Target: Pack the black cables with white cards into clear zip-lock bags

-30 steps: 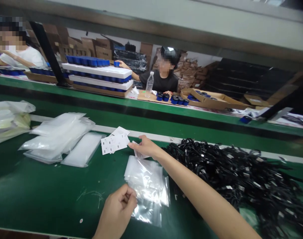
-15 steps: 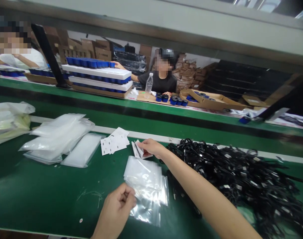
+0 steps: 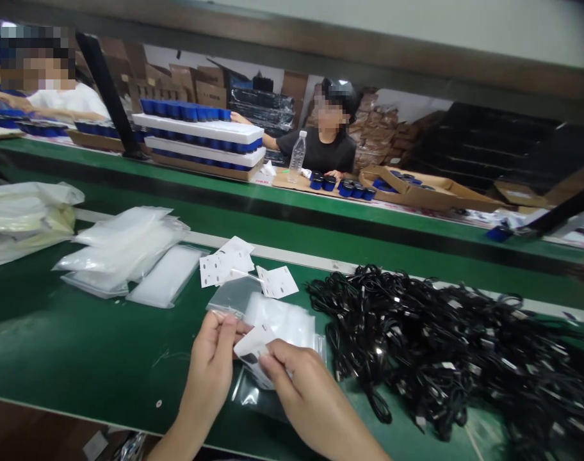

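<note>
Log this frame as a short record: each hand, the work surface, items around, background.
left hand: holds a clear bag
right hand: grips a printed card
surface: green table
beyond hands: loose white cards
left side: filled plastic packs
right side: heap of black cables
background: water bottle, two people

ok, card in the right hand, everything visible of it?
The card is white, thin and paper-like, with small dark print and a larger dark mark. The right hand pinches it, tilted, over the stacked bags, next to the clear bag in the left hand; whether it touches that bag is unclear.
</note>
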The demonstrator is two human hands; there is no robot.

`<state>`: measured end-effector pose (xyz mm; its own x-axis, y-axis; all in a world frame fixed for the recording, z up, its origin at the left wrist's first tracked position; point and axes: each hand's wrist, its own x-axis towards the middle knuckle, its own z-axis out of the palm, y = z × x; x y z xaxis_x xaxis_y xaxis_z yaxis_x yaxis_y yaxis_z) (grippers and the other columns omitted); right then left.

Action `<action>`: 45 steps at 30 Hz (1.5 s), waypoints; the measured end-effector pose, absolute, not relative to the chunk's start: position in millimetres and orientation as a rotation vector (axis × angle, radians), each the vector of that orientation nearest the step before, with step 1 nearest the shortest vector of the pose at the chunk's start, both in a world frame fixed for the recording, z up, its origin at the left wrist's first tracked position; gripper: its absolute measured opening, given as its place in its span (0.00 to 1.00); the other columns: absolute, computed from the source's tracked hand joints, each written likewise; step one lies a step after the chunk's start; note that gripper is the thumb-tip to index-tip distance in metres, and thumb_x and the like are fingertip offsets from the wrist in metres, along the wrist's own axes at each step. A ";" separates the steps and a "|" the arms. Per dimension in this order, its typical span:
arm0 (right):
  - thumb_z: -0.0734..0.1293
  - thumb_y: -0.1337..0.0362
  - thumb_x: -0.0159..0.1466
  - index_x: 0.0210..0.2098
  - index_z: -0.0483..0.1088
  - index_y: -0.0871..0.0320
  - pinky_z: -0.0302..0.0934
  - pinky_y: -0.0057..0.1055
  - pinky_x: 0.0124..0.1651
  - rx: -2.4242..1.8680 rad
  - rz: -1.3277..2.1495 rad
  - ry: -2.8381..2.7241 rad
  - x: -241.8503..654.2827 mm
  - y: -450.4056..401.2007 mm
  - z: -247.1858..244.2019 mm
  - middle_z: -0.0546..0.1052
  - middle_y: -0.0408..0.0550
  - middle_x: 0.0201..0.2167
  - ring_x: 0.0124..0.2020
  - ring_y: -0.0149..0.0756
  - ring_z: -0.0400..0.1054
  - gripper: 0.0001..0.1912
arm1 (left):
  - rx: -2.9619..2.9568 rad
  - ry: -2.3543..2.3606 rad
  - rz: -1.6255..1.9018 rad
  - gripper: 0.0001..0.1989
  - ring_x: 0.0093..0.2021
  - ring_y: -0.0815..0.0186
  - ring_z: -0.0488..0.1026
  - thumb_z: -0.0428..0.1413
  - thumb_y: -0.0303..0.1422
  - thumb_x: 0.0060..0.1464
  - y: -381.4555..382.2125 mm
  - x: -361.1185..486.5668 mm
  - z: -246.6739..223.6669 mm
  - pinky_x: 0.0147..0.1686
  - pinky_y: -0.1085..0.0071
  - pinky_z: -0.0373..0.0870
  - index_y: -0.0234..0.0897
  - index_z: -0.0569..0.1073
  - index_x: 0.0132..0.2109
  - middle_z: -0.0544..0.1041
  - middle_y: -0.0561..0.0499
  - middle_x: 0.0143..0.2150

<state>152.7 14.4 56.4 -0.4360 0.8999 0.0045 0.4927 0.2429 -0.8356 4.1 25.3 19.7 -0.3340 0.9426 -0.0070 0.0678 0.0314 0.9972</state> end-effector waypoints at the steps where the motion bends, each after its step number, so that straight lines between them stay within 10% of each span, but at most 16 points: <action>1: 0.56 0.64 0.67 0.25 0.61 0.56 0.48 0.26 0.27 -1.260 1.114 -2.010 149.2 14.0 55.0 0.65 0.38 0.21 0.23 0.29 0.59 0.14 | 1.133 1.572 1.436 0.14 0.24 0.68 0.71 0.49 0.43 0.56 24.2 7.2 18.8 0.26 0.73 0.67 0.38 0.64 0.28 0.72 0.56 0.23; 6: 0.63 0.57 0.63 0.45 0.67 0.54 0.61 0.31 0.40 -1.203 1.197 -1.720 137.5 2.6 42.5 0.74 0.46 0.35 0.36 0.38 0.68 0.13 | 1.210 1.711 1.582 0.11 0.22 0.71 0.63 0.48 0.37 0.58 25.0 7.6 21.2 0.25 0.75 0.61 0.40 0.61 0.28 0.64 0.59 0.20; 11: 0.78 0.59 0.41 0.60 0.53 0.59 0.59 0.43 0.53 -1.322 0.888 -1.533 120.2 -23.0 4.4 0.67 0.58 0.52 0.52 0.54 0.62 0.51 | 1.193 1.709 1.675 0.12 0.18 0.73 0.59 0.46 0.37 0.60 32.5 5.5 26.0 0.20 0.77 0.59 0.41 0.58 0.29 0.61 0.61 0.18; 14: 0.71 0.67 0.50 0.57 0.59 0.58 0.66 0.33 0.41 -1.284 1.033 -1.505 115.0 -23.9 -6.9 0.75 0.51 0.42 0.37 0.42 0.71 0.36 | 1.166 1.666 1.706 0.14 0.18 0.74 0.57 0.46 0.38 0.60 34.8 8.2 22.2 0.18 0.78 0.58 0.40 0.58 0.27 0.58 0.62 0.18; 18: 0.64 0.68 0.57 0.30 0.72 0.60 0.64 0.28 0.32 -1.217 1.051 -1.517 119.4 -14.8 0.2 0.76 0.46 0.25 0.27 0.36 0.71 0.05 | 1.169 1.652 1.737 0.15 0.19 0.74 0.56 0.46 0.38 0.60 33.8 8.5 18.2 0.18 0.78 0.58 0.40 0.57 0.26 0.59 0.61 0.20; 45: 0.73 0.62 0.50 0.32 0.73 0.62 0.66 0.26 0.28 -1.108 1.552 -1.055 120.3 -3.9 0.9 0.77 0.47 0.24 0.26 0.35 0.71 0.12 | 1.464 1.863 1.602 0.09 0.23 0.70 0.67 0.46 0.36 0.58 27.0 15.3 15.8 0.24 0.77 0.65 0.40 0.64 0.31 0.67 0.57 0.22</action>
